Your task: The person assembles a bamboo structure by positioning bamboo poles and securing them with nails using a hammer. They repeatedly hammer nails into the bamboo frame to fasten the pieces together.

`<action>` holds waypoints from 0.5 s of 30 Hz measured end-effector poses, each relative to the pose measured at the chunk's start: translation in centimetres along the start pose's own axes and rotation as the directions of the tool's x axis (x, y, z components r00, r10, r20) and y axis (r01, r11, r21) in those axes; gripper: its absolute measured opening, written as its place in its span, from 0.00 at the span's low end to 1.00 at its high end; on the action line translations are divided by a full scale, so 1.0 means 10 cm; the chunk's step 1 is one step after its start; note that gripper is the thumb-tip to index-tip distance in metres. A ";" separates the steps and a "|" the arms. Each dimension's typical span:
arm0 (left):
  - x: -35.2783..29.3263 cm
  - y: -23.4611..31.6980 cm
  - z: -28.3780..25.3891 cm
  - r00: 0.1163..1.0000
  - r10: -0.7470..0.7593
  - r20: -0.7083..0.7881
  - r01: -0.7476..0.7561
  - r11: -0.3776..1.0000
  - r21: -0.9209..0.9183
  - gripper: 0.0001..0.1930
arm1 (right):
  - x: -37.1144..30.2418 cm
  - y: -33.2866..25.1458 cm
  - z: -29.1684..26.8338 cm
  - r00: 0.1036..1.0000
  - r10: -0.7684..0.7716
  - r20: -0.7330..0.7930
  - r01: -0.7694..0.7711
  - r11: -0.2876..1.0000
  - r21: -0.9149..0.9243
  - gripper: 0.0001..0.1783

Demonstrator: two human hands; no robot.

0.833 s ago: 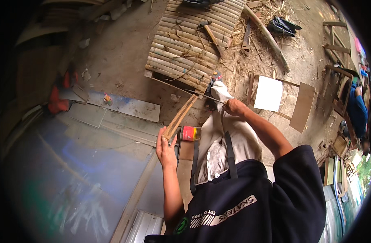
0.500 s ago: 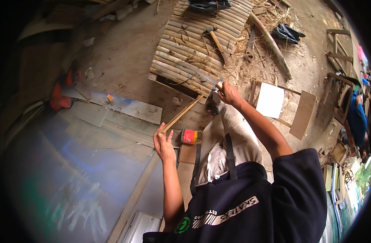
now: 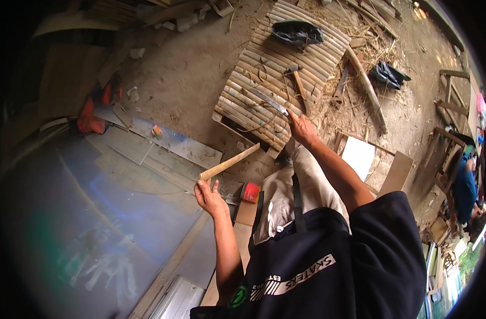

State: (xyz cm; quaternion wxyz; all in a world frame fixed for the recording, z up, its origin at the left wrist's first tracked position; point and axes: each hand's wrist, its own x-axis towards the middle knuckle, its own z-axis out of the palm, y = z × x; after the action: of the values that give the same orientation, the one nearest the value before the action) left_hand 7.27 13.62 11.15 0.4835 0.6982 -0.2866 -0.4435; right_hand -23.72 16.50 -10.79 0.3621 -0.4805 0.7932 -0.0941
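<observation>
My left hand (image 3: 212, 199) pinches the near end of a split bamboo strip (image 3: 230, 160) between thumb and fingers. The strip slants up and away to the right, its far tip close to the corner of a low bamboo-slat platform (image 3: 237, 87). In my right hand (image 3: 303, 129) is the handle of a long-bladed knife (image 3: 269, 101); the fist hides most of the handle. Its blade points up and left over the slats, apart from the strip. A hammer (image 3: 298, 85) with a wooden handle lies on the platform beyond my right hand.
A red can (image 3: 250, 192) stands by my legs. Black plastic bags lie on the platform (image 3: 297, 33) and the ground (image 3: 390, 75). Bamboo shavings and a pole (image 3: 368, 87) are at the right. A large painted sheet (image 3: 121, 212) spreads at left. Another person in blue (image 3: 465, 189) is far right.
The view has shifted, so the platform sits lower and farther right. My left hand has turned the bamboo strip, showing a broader face. The knife blade is farther from the strip.
</observation>
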 end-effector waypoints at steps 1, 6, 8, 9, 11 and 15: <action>-0.01 0.02 0.05 1.000 0.005 0.002 -0.005 1.000 -0.024 0.19 | 0.09 -0.01 -0.07 1.000 -0.007 -0.012 0.007 1.000 -0.030 0.33; -0.14 0.10 0.22 0.999 0.041 -0.009 -0.041 0.996 -0.078 0.20 | 0.31 -0.13 -0.24 0.997 -0.050 0.059 0.063 0.972 -0.228 0.25; -0.16 0.15 0.25 0.997 0.073 -0.032 -0.075 0.993 -0.090 0.21 | 0.22 -0.09 -0.25 0.989 -0.077 0.126 0.114 0.942 -0.317 0.24; -0.14 0.18 0.26 0.996 0.082 -0.047 -0.087 0.990 -0.108 0.21 | 0.11 -0.05 -0.24 0.986 -0.127 0.111 0.155 0.939 -0.308 0.26; -0.08 0.25 0.26 0.994 0.103 -0.046 -0.108 0.985 -0.136 0.22 | -0.13 0.12 -0.28 0.977 -0.103 0.187 0.156 0.942 -0.296 0.28; 0.12 0.33 0.21 0.994 0.095 -0.044 -0.102 0.978 -0.182 0.23 | -1.00 0.59 -0.41 0.965 0.040 0.260 0.047 0.946 -0.321 0.31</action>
State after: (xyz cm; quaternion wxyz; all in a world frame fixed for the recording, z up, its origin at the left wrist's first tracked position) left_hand 6.01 10.55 13.52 0.5722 0.6431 -0.2701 -0.4313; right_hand -27.77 27.08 -5.92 0.3801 -0.5431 0.7418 0.1014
